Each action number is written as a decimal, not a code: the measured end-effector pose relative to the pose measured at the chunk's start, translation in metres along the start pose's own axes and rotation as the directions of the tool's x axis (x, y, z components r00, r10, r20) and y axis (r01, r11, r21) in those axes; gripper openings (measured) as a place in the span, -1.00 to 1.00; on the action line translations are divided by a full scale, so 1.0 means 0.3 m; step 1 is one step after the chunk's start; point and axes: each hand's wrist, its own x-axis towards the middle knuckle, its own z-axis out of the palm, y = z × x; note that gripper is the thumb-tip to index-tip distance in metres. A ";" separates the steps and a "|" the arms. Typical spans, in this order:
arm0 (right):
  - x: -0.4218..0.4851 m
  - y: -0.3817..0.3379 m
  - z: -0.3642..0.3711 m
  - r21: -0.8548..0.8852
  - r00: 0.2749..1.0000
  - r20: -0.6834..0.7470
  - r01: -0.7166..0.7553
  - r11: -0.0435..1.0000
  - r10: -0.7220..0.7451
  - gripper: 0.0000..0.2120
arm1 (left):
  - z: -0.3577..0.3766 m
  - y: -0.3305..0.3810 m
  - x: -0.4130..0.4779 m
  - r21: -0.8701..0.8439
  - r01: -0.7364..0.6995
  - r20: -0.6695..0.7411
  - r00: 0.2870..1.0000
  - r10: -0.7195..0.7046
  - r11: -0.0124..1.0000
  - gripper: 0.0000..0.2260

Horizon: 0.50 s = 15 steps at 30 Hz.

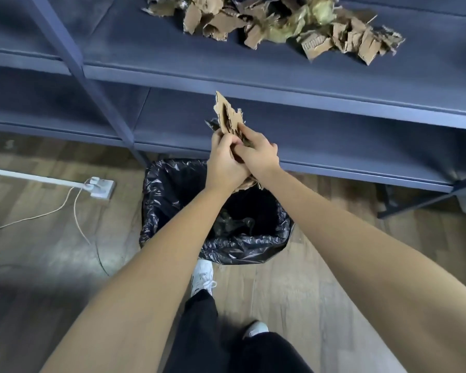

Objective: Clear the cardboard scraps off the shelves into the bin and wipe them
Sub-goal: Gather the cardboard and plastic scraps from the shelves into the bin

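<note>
At frame centre, the left hand [222, 162] and right hand [257, 154] both clench a bundle of cardboard scraps [228, 117] above the black-lined bin [172, 184]. More scraps [334, 36] lie on the blue shelf [145, 49] at top.

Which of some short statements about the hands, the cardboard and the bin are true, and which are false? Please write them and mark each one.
1. Both hands hold a bundle of cardboard scraps together. True: the left hand and the right hand are pressed around it.
2. The hands are above the bin. True.
3. The bin has a white liner. False: the liner is black.
4. The upper shelf is already cleared. False: a pile of scraps lies on it.
5. A cloth is in the right hand. False: it holds only cardboard.
</note>
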 end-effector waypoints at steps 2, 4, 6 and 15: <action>0.017 0.041 0.046 -0.004 0.999 0.010 -0.039 0.999 0.039 -0.47 | 0.007 -0.059 0.001 0.014 0.032 0.016 0.999 -0.033 0.999 -0.79; 0.028 0.074 0.085 -0.006 0.997 0.018 -0.069 0.998 0.069 -0.47 | 0.015 -0.112 0.002 0.021 0.062 0.037 0.997 -0.063 0.998 -0.80; 0.042 0.105 0.116 0.005 0.996 0.028 -0.089 0.996 0.089 -0.46 | 0.024 -0.157 0.003 0.037 0.069 0.051 0.996 -0.071 0.997 -0.79; 0.074 0.215 0.228 0.004 0.975 0.045 -0.220 0.976 0.219 -0.49 | 0.069 -0.341 0.025 0.086 0.161 0.212 0.961 -0.176 0.983 -0.69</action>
